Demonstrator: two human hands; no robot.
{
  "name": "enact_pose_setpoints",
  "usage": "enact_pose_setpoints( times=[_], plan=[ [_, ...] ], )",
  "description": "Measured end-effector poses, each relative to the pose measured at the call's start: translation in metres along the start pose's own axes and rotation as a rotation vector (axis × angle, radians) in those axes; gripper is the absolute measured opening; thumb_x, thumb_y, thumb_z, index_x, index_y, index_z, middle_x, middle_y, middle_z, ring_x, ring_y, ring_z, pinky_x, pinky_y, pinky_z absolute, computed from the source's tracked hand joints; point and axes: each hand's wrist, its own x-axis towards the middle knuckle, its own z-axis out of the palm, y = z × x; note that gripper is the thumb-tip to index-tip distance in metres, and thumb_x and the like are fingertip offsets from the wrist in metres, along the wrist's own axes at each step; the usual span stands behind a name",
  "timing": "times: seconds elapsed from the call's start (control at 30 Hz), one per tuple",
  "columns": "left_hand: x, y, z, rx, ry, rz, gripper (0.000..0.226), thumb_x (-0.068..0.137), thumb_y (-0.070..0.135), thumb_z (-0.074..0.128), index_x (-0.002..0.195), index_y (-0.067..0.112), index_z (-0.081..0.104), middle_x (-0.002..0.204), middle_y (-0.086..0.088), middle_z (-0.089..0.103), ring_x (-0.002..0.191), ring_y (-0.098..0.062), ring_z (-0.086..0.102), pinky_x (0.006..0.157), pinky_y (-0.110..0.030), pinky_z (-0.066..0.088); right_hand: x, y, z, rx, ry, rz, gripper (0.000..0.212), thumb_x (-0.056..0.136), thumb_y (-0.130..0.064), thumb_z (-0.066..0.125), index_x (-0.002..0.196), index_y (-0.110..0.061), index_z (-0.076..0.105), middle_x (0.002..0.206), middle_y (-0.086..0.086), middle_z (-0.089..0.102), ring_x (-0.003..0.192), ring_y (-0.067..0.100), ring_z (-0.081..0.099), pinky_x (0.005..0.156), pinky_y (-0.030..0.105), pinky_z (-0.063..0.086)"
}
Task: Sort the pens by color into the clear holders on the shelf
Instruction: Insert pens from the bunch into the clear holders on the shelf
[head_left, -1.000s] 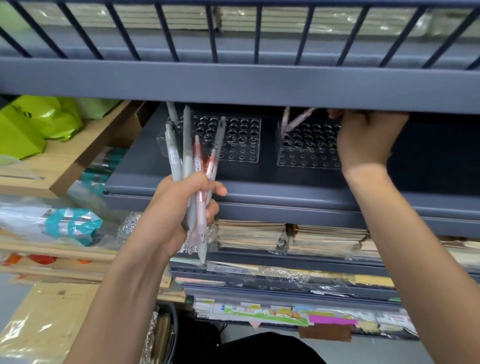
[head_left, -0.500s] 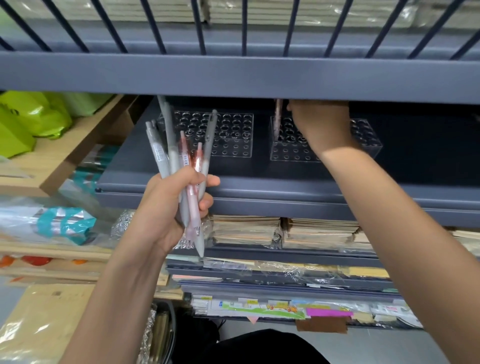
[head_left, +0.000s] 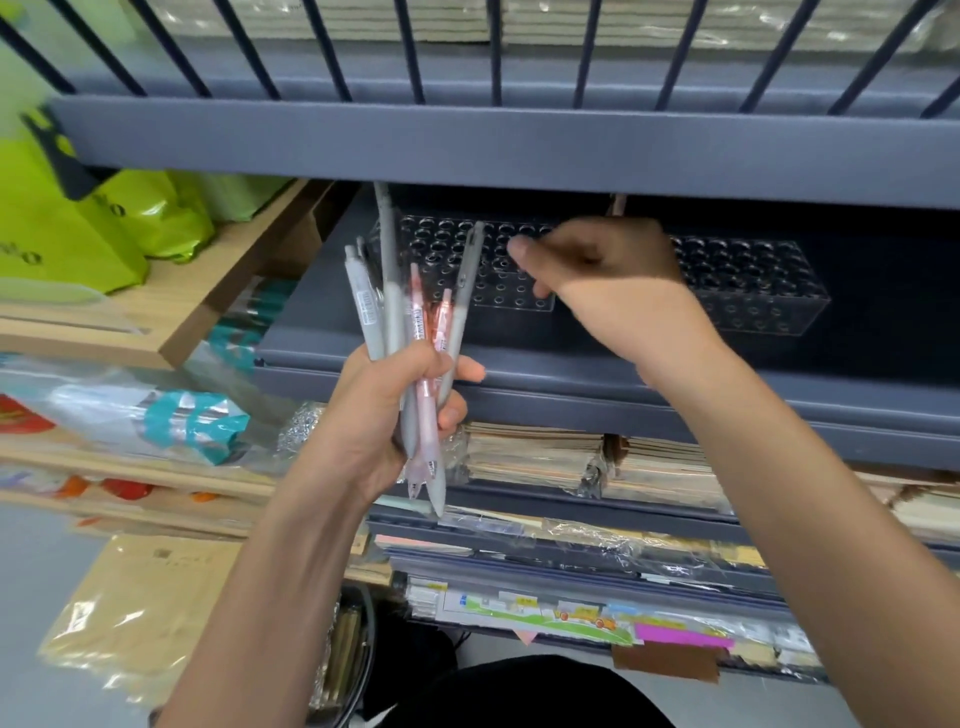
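Stacked paper pads (head_left: 535, 457), plastic-wrapped, brown-edged.
Left of the pads: teal-and-silver wrapped packet (head_left: 192, 421).
Farther left: red and orange items (head_left: 124, 488), blurred.
Above left of the pads: wooden rack (head_left: 208, 301) bearing green bags (head_left: 104, 223).
Below the pads: printed sheets (head_left: 545, 618) and a magenta strip (head_left: 680, 635).
Below left: brown paper bag (head_left: 140, 608).

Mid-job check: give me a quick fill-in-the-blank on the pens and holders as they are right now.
The left hand grips a bundle of grey and ___ pens. The right hand hovers in front of the ___ clear holder. The grey shelf carries ___ clear holders.
Missing: pink; left; two.
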Motion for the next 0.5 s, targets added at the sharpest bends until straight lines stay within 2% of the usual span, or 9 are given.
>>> enact_pose_setpoints(
  times=[0.03, 0.1, 0.2, 0.27, 0.37, 0.43, 0.5],
  plan=[
    [-0.002, 0.001, -0.002, 0.005, 0.0, -0.002, 0.025, 0.071, 0.008, 0.055, 0.095, 0.002, 0.05, 0.074, -0.015, 0.069, 0.04, -0.017, 0.042, 0.04, -0.02, 0.036, -0.002, -0.002, 0.006, 0.034, -0.079, 0.046, 0.029, 0.083, -0.051, 0.068, 0.064, -0.028, 0.068, 0.063, -0.021, 0.067, 0.055, -0.01, 0.056, 0.059, 0.011, 0.041],
    [-0.005, 0.003, -0.006, 0.019, -0.001, -0.005, 0.029, 0.07, 0.008, 0.056, 0.098, 0.004, 0.05, 0.075, -0.016, 0.07, 0.04, -0.018, 0.042, 0.04, -0.021, 0.036, -0.002, -0.008, 0.015, 0.096, -0.186, 0.114, 0.026, 0.083, -0.052, 0.069, 0.075, -0.028, 0.073, 0.07, -0.02, 0.07, 0.053, -0.011, 0.055, 0.058, 0.016, 0.042],
    [-0.01, 0.007, -0.017, 0.056, -0.015, -0.012, 0.03, 0.071, 0.008, 0.057, 0.099, 0.007, 0.05, 0.081, -0.019, 0.072, 0.042, -0.019, 0.044, 0.042, -0.022, 0.036, -0.003, -0.015, 0.027, 0.255, -0.319, 0.196, 0.021, 0.08, -0.048, 0.073, 0.085, -0.028, 0.075, 0.079, -0.007, 0.073, 0.043, -0.001, 0.044, 0.045, 0.017, 0.033],
    [-0.012, 0.012, -0.027, 0.089, -0.019, -0.014, 0.032, 0.071, 0.01, 0.06, 0.102, 0.007, 0.052, 0.087, -0.02, 0.075, 0.043, -0.02, 0.049, 0.045, -0.024, 0.039, -0.005, -0.019, 0.036, 0.346, -0.361, 0.209, 0.017, 0.08, -0.041, 0.076, 0.084, -0.025, 0.076, 0.081, 0.005, 0.073, 0.047, 0.006, 0.041, 0.04, 0.02, 0.028],
    [-0.012, 0.017, -0.039, 0.072, 0.069, -0.005, 0.027, 0.078, 0.009, 0.058, 0.104, 0.005, 0.051, 0.092, -0.021, 0.076, 0.049, -0.022, 0.062, 0.044, -0.024, 0.045, -0.004, -0.026, 0.048, 0.45, -0.272, 0.201, 0.013, 0.084, -0.029, 0.074, 0.08, -0.017, 0.076, 0.079, 0.008, 0.073, 0.053, 0.011, 0.053, 0.043, 0.022, 0.042],
    [-0.011, 0.021, -0.049, 0.02, 0.176, -0.005, 0.015, 0.086, 0.003, 0.056, 0.101, 0.004, 0.053, 0.083, -0.016, 0.077, 0.05, -0.021, 0.067, 0.042, -0.022, 0.047, -0.001, -0.03, 0.052, 0.605, -0.135, 0.221, 0.011, 0.088, -0.019, 0.071, 0.079, -0.013, 0.073, 0.072, 0.004, 0.073, 0.053, 0.014, 0.06, 0.047, 0.023, 0.049],
    [-0.011, 0.025, -0.062, 0.001, 0.271, 0.005, 0.005, 0.09, 0.002, 0.054, 0.095, 0.004, 0.054, 0.066, -0.007, 0.071, 0.046, -0.018, 0.062, 0.042, -0.022, 0.047, 0.004, -0.035, 0.054, 0.647, 0.025, 0.208, 0.01, 0.089, -0.013, 0.069, 0.079, -0.012, 0.071, 0.068, 0.003, 0.072, 0.056, 0.016, 0.065, 0.054, 0.025, 0.056]
  ],
)
